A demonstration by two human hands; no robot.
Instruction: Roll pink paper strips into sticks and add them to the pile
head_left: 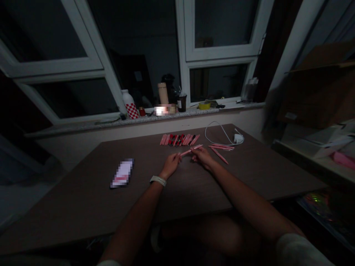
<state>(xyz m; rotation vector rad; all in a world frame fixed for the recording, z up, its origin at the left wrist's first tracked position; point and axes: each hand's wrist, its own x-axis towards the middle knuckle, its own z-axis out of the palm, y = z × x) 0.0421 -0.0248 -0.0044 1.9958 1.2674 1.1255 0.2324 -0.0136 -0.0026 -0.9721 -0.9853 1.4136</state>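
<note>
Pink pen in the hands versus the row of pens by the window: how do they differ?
The pink pen is one piece, held slanting between the left hand and right hand; the row of pens is many pieces lying side by side on the table. The row shows dark parts too. Both are slim and mostly pink.

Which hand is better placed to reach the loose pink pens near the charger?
Probably the right hand: it sits closer to the loose pink pens than the left hand does, though both hands appear to hold a pink pen.

Two hands (172,164) (202,156), one pink pen (191,150), one charger (237,138)
</note>
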